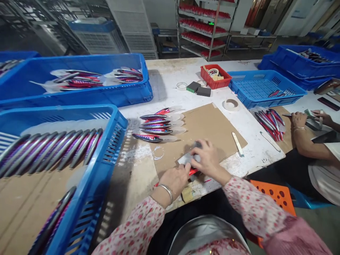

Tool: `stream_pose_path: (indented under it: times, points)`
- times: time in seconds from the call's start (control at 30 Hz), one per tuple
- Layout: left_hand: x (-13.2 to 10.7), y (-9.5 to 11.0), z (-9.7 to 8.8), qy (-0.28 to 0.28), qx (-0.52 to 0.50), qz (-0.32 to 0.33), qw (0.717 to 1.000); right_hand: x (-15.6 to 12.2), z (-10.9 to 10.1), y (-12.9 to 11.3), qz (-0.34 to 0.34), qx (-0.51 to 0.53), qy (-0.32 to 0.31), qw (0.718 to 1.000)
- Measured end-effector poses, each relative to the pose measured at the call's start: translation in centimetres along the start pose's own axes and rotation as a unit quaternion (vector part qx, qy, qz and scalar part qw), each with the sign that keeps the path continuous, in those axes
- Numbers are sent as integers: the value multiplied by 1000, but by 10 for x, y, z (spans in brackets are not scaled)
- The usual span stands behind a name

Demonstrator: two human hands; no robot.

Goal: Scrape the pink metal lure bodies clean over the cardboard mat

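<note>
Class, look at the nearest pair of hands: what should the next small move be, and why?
Probably a short, light shift of the right hand along the pale flat piece while the left hand steadies the red piece: both hands crowd closely around it, partly hiding it, so a larger move might jolt it.

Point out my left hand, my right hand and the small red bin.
Left hand (174, 180): head view, on the back of the hand.
Right hand (206, 156): head view, on the back of the hand.
Small red bin (221, 83): head view, on its outer wall.
</note>
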State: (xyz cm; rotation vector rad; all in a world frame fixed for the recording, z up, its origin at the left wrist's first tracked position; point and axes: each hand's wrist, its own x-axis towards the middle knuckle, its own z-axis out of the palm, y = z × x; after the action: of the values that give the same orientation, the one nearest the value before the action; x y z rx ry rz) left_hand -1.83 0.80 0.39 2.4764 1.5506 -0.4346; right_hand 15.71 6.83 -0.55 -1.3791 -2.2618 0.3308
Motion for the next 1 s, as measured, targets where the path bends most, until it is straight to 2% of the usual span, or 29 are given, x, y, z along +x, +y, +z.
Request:
stream_pose_path:
  times: [0.13,0.23,0.33,0.4,0.5,0.57,0.67,0.77,0.8,0.87,0.93,1.0]
  points:
    - [-1,0,0,2,-7,-12,1000,0,-1,6,-43,32,0,999]
    - [1,1,-4,-18,-12,-10,1000,-4,-8,14,-22,19,-16,999]
    - [2,1,-5,-38,-22,-16,999,-4,-1,4,11,-5,30,999]
    - [2,1,-5,-36,-29,-22,999,-4,5,-1,-1,5,55,998]
    - [-1,3,-3,-31,-38,-28,998,-7,2,11,-26,21,60,998]
    - [-1,4,-3,-32,-43,-30,998,-9,-3,18,-8,10,74,997]
    - [0,5,-2,-33,-44,-35,998,-10,3,5,26,-5,109,994]
    - [1,5,2,-27,-49,-54,997,-9,17,-12,-2,16,112,994]
    - [1,6,4,-23,-53,-61,996,-9,18,-8,-15,23,113,993]
    - [0,7,7,-17,-65,-69,995,-8,11,15,-13,21,133,991]
    - [-1,10,10,-14,-84,-76,993,-7,-4,51,48,7,181,982]
    - [-2,14,11,-19,-100,-87,991,-4,-19,79,122,24,256,959]
